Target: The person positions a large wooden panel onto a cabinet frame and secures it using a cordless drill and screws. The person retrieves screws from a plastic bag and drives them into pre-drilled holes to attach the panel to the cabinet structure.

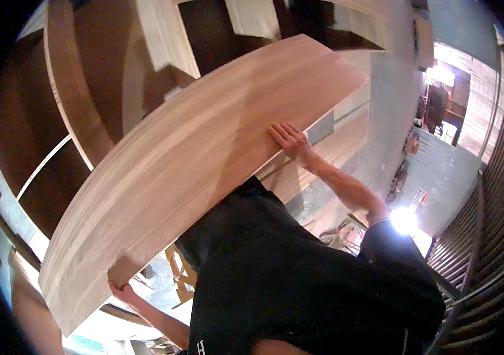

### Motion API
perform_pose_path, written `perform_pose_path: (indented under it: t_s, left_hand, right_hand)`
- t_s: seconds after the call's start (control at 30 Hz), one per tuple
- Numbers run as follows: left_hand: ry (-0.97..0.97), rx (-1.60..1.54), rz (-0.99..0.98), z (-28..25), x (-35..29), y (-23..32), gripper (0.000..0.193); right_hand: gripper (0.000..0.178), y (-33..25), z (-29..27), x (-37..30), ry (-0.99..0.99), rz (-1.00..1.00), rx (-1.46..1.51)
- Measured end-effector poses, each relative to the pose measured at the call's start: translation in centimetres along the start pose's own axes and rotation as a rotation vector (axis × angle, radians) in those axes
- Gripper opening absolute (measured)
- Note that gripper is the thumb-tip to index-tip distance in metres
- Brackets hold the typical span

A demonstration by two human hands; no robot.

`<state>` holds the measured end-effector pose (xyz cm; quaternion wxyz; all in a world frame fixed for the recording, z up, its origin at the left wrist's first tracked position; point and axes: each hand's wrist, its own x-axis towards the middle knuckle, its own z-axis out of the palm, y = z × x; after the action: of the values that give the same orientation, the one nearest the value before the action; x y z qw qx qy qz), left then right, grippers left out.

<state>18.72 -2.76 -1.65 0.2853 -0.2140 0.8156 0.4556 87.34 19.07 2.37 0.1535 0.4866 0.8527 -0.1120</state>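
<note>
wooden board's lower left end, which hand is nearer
Left. The left hand touches the wooden board close to its lower left end; the right hand lies on its face, much farther up.

my board [204, 154]: wood, smooth, matt, grain showing. my shirt [299, 272]: black cloth, matt. i see dark brown panels [21, 112], matt; pale wood strips [166, 35], grained; ribbed surface [491, 228] on my right, looks like metal, low sheen.

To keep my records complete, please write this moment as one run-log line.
left hand: grips near edge of wooden board | right hand: on board's upper face, same edge | black shirt: beside that edge
</note>
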Motion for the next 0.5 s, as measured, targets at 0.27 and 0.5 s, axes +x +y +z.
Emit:
perform_pose_path:
  t_s: [0.27, 0.5]
  left_hand:
    - [-0.253, 0.85, 0.669, -5.2, 5.2, -2.8, 0.043]
    - [-0.335, 0.235, 0.353, -2.7, 9.4, 3.4, 0.032]
  right_hand:
    - [0.042, -0.4, -0.5, 0.4, 0.071, 0.016, -0.005]
    - [0.038, 3.4, -5.1, 5.1, 0.032, -0.131, 0.014]
